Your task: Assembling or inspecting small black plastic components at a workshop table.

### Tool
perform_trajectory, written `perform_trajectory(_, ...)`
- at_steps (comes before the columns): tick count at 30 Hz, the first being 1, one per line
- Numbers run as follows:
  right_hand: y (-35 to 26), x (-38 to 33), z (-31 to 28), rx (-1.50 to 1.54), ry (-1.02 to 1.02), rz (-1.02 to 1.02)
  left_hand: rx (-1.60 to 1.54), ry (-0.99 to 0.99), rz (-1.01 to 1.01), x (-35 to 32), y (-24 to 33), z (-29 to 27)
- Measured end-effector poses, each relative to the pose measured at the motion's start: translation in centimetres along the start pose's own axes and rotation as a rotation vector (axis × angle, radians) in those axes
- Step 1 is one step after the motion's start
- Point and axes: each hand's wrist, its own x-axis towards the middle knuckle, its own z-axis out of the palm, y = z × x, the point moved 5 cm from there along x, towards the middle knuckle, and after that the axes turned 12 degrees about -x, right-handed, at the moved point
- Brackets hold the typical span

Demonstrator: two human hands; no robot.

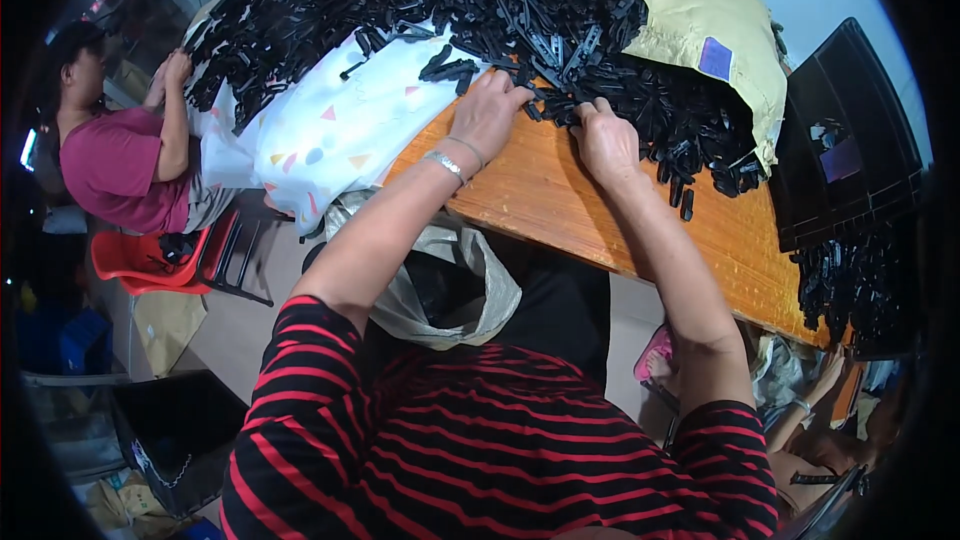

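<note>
A big heap of small black plastic parts (560, 30) covers the far side of an orange wooden table (560, 200). My left hand (488, 112) rests at the heap's near edge, fingers curled into the parts; a bracelet sits on its wrist. My right hand (603, 140) lies a little to the right, also closed on black parts at the heap's edge. Which single pieces each hand grips is hidden by the fingers.
A white cloth with coloured triangles (340, 130) lies under the heap at left. A yellow sack (700, 10) spills parts at right, beside a black tray (850, 140). An open plastic bag (440, 280) hangs below the table edge. Another person (120, 155) sits at left on a red chair (150, 260).
</note>
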Motion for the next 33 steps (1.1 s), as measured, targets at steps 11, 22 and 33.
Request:
perform_trajectory(11, -5.8, -4.0, -0.9, 0.306, -0.062, -0.173, 0.012, -0.036, 0.107, -0.1, 0.3, -0.4)
perform_trajectory(22, -3.8, -2.0, -5.5, 0.482, 0.249, -0.189, -1.113, -0.267, -0.538, -2.1, 1.1, -1.9)
perform_trajectory(33, -3.2, -4.6, 0.8, 1.145, -0.398, 0.367, -1.001, -0.11, -0.748, -5.6, 1.0, -1.4)
